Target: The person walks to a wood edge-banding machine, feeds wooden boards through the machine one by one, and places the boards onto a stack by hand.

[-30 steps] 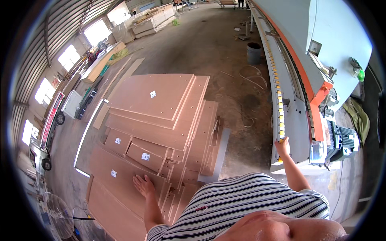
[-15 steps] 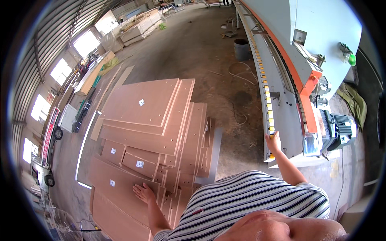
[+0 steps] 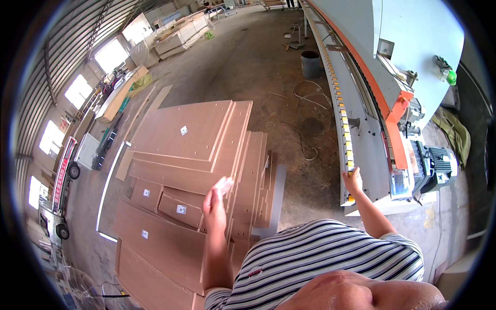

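Note:
My left hand [image 3: 216, 200] is raised above a stack of brown wooden panels [image 3: 186, 150], fingers apart and holding nothing. Small white labels sit on several of the panels. My right hand [image 3: 353, 182] rests on the near end of the long grey machine bed [image 3: 356, 139], by its row of yellow rollers. My striped shirt fills the bottom of the view and hides what lies under it.
A long white and orange machine [image 3: 392, 77] runs along the right, with a motor [image 3: 439, 163] at its near end. A grey bucket [image 3: 311, 64] and loose hoses [image 3: 307, 93] lie on the concrete floor. More board stacks [image 3: 178, 36] stand far back.
My left hand has lifted off the lower panels and risen up and to the right. My right hand stays at the machine's end. The view has tipped slightly downward.

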`<state>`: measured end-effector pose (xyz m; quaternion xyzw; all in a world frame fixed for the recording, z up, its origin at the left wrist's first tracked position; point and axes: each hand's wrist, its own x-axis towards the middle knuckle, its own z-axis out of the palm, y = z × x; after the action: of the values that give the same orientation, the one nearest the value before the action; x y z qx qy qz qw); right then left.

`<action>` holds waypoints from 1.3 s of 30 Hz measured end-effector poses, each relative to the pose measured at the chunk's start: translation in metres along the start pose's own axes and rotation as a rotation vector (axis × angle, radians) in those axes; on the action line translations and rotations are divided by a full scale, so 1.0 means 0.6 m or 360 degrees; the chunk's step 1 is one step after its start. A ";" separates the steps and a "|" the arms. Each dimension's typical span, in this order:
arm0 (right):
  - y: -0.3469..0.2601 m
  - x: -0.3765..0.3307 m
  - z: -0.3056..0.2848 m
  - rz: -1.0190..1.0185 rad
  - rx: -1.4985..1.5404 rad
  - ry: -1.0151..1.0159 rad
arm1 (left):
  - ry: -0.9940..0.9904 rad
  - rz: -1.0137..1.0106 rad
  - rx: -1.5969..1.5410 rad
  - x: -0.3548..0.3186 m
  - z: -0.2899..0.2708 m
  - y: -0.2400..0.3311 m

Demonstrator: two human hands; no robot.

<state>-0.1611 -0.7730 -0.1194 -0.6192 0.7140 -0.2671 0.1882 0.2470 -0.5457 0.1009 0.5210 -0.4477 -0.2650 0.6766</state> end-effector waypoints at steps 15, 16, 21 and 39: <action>-0.001 0.002 -0.007 0.0058 -0.0005 -0.0076 | -0.1843 0.0539 -0.1970 -0.022 0.239 0.293; -0.001 0.001 -0.007 0.0049 -0.0007 -0.0088 | -0.1809 0.0657 -0.1981 -0.024 0.243 0.287; 0.011 -0.002 0.002 -0.0024 0.0016 0.0028 | -0.1761 0.0597 -0.1934 -0.023 0.258 0.296; 0.068 0.045 0.039 -0.0105 -0.0019 -0.0074 | -0.1090 -0.0101 -0.0745 -0.039 0.116 0.110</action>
<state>-0.1837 -0.7996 -0.1612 -0.6496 0.6902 -0.2544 0.1921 0.1677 -0.5383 0.1593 0.2486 -0.5583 -0.5384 0.5802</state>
